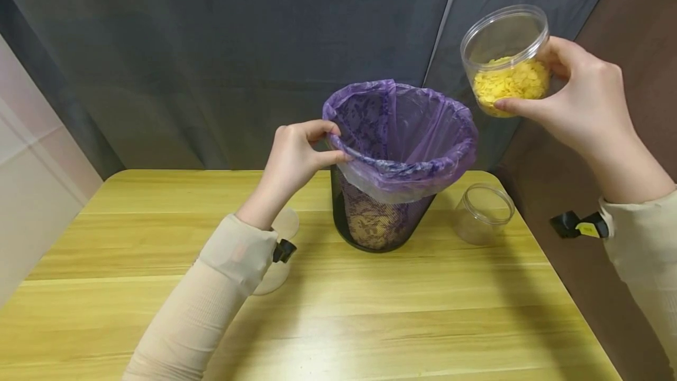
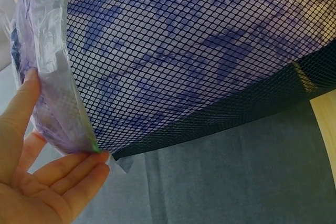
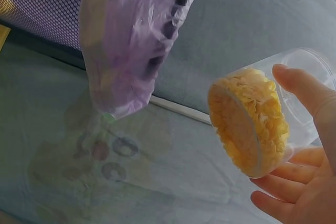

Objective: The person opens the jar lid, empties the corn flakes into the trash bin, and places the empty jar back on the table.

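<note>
A black mesh trash can (image 1: 339, 216) stands on the table, lined with a purple bag (image 1: 423, 172) folded over its rim. My left hand (image 1: 296, 151) grips the can's rim at the left through the bag, thumb on the near side. In the left wrist view the fingers lie along the bag's folded edge over the mesh. To the right of the can, raised above the table, my right hand (image 1: 587, 90) holds a lidless clear plastic jar (image 1: 502, 34). Yellow flakes (image 1: 510, 84) fill its lower part. The jar tilts slightly toward the can.
An uncovered clear jar (image 1: 478, 231) stands near the table's right edge. Two round translucent lids (image 1: 272, 280) lie left of the can, partly hidden by my left forearm. A dark grey curtain (image 1: 238, 63) hangs behind the wooden table (image 1: 365, 316).
</note>
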Demonstrator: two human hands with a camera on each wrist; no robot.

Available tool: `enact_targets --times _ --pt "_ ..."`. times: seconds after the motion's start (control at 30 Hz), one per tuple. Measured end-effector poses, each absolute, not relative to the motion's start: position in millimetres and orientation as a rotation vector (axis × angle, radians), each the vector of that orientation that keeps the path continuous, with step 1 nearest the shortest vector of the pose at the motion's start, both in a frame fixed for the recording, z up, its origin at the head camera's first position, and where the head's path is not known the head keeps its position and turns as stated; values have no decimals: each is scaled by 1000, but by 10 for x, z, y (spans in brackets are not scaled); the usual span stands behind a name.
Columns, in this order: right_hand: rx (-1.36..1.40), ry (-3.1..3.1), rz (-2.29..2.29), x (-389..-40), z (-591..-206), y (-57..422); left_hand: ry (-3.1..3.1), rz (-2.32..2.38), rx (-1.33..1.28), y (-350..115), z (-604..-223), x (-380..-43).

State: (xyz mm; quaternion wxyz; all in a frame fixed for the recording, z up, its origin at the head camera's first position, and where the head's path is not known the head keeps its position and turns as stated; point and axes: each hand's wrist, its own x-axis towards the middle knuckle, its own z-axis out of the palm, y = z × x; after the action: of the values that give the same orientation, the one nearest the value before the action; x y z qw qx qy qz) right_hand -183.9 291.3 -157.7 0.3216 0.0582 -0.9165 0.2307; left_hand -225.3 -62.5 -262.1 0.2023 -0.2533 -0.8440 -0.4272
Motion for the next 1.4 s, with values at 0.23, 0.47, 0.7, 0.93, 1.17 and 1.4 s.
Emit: enact_targets --times 0.23,0.47,0.7,0.93,1.17,1.4 --pt "173 -2400 528 -1900 -1510 2920 -2391 -1193 -689 -624 -2628 -2260" --pt "181 -2359 472 -1954 -1483 2913 -2399 -1184 -684 -631 -2626 -2260" --pt "212 -2335 448 -1979 -1473 2889 -2403 -1183 -682 -636 -2618 -2262" --pt "227 -2351 448 -1989 -1437 2859 -2394 -1184 -692 -634 -2609 -2258" --pt "265 -2338 435 -2024 -1427 2864 -2394 -1156 -693 -618 -2570 -2232" --pt "263 -2357 396 -2039 -1426 2863 -2391 -1155 -690 -619 -2577 -2232"
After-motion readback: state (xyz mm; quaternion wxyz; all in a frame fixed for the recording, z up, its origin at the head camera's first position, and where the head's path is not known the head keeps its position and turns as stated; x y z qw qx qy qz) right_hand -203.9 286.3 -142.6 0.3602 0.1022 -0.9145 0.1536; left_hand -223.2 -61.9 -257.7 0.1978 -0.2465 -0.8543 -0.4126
